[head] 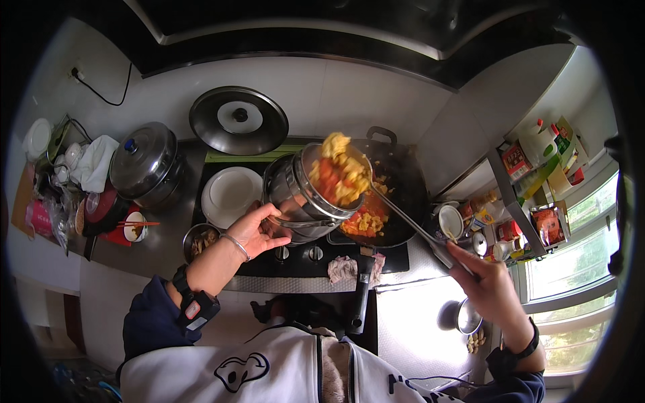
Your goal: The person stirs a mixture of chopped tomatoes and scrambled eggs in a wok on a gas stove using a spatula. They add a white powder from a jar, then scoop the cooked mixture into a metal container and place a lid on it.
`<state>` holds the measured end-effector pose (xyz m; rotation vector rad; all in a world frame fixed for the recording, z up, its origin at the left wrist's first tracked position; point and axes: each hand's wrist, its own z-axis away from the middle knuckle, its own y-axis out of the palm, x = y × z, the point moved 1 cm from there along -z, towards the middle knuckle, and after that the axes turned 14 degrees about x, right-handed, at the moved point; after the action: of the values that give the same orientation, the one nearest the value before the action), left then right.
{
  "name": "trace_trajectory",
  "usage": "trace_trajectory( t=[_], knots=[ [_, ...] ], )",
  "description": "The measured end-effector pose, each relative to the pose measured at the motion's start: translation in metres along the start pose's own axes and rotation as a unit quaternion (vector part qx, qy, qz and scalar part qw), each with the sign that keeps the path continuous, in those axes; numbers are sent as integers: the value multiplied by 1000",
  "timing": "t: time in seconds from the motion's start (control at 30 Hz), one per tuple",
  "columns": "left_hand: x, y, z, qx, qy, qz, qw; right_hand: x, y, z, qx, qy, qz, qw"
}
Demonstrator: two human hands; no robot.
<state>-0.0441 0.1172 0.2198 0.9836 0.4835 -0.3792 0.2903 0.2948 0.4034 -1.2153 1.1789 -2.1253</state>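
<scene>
My left hand point(257, 229) grips a stainless steel pot point(287, 196), tilted with its mouth toward the wok. In my right hand point(486, 289) is the long metal handle of a cooking ladle point(403, 214). A heap of scrambled egg and tomato point(337, 176) is at the pot's mouth, around the ladle's head; the head itself is hidden by the food. More egg and tomato lies in the black wok point(410, 186) on the stove, just right of the pot. The wok's long handle point(360, 297) points toward me.
White plates point(232, 196) and a bowl of food scraps point(199, 242) stand left of the pot. A large lid point(239, 121) leans on the wall. Farther left are a lidded steamer pot point(143, 163) and a bowl with chopsticks point(134, 226). Seasoning jars point(484, 216) crowd the right.
</scene>
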Motion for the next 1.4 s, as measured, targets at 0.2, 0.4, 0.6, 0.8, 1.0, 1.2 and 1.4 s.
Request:
trace_trajectory(
  t=[0.2, 0.4, 0.6, 0.8, 1.0, 1.2, 1.4],
  knots=[
    [4, -9, -2, -11, 8, -36, 999, 2, 7, -1, -48, -55, 275, 959],
    [4, -21, -2, 1, -2, -17, 1000, -24, -3, -8, -33, 13, -49, 998],
    [4, -27, 14, 28, 43, -62, 997, -75, 5, -27, -51, 39, -39, 997],
    [4, -21, 44, 34, 58, -82, 994, -158, 5, -81, 2, 135, 247, 960],
    [6, -14, 61, 35, 70, -76, 994, -208, -9, -157, 113, 98, 194, 970],
    [10, -22, 70, 39, 69, -72, 994, -184, 64, -179, 177, 151, -235, 944],
    [11, -28, 68, 48, 59, -63, 995, -169, 88, -147, 135, 102, -282, 944]
  ],
)
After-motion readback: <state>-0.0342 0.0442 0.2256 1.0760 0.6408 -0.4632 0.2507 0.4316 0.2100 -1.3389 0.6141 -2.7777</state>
